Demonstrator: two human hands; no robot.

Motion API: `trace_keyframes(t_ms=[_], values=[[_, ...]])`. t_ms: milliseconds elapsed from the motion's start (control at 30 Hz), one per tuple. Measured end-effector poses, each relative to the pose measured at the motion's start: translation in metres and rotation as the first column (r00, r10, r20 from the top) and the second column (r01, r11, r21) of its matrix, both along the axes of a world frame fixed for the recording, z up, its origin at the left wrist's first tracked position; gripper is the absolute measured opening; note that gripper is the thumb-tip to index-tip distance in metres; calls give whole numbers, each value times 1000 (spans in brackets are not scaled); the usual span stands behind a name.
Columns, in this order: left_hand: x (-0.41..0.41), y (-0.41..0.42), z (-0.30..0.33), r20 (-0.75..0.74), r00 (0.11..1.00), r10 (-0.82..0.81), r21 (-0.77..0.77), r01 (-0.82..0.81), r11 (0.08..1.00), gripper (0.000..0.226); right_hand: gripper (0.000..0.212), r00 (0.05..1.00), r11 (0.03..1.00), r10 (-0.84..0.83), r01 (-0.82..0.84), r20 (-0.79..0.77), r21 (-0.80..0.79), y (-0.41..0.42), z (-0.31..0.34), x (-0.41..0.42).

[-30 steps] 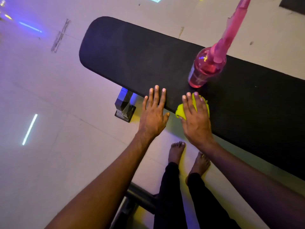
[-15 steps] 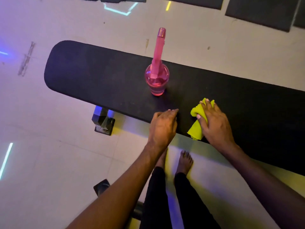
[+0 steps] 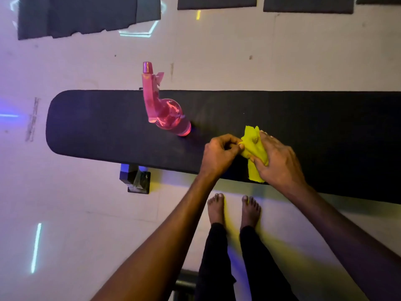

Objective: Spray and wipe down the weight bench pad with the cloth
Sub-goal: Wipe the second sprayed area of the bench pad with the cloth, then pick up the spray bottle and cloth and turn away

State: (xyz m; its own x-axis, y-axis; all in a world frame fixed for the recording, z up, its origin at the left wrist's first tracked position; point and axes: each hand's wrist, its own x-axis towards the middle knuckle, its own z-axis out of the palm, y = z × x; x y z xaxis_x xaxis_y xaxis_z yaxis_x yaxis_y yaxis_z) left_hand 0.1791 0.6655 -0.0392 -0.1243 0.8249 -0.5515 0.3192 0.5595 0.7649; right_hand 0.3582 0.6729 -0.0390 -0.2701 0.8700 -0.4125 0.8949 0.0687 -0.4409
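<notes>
The long black bench pad (image 3: 104, 127) runs across the view from left to right. A pink spray bottle (image 3: 167, 114) stands upright on it, left of my hands. The yellow cloth (image 3: 253, 153) is bunched over the pad's near edge. My right hand (image 3: 280, 161) grips the cloth from the right, fingers curled round it. My left hand (image 3: 219, 153) pinches the cloth's left edge between thumb and fingertips.
My bare feet (image 3: 234, 209) stand on the pale floor just in front of the bench. A black bench foot (image 3: 136, 179) sticks out below the pad at the left. Dark floor mats (image 3: 86, 16) lie along the far side. A dark bar (image 3: 184, 285) crosses near my legs.
My left hand went from lying flat at the pad's edge to pinching the cloth. My right hand has bunched the cloth up and lifted it.
</notes>
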Motion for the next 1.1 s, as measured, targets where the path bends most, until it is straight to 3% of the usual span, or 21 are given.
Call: trace_keyframes(t_ms=[167,333,400,500,600,700,867,1000,1100], values=[[3,-4,10,151,984,93,-49,-87,995,11,65,975,966,-206,216,-78,145,-24,1,-3],[4,-6,30,325,926,190,-42,-187,981,26,93,963,980,-198,201,-181,-2,-38,10,-16],[3,-5,37,354,919,175,-33,-175,984,24,80,935,959,-283,280,-212,-46,-35,10,-22],[-3,-1,44,344,928,141,11,-155,988,20,38,892,923,-371,384,-258,2,-21,9,-25],[-14,4,44,346,926,147,17,-163,986,20,19,798,865,-502,453,-334,-217,0,5,-18],[-29,5,34,279,941,194,-16,-197,980,21,28,599,716,-692,493,-404,-494,13,7,-9],[-51,-12,17,135,962,236,-97,-224,970,19,9,362,507,-856,449,-369,-736,25,12,6],[-66,-33,16,32,967,254,-114,-249,962,21,9,366,551,-829,404,-422,-730,30,18,0],[-80,-44,25,-115,948,297,-24,-302,953,21,22,418,591,-800,422,-431,-688,35,23,-12]])
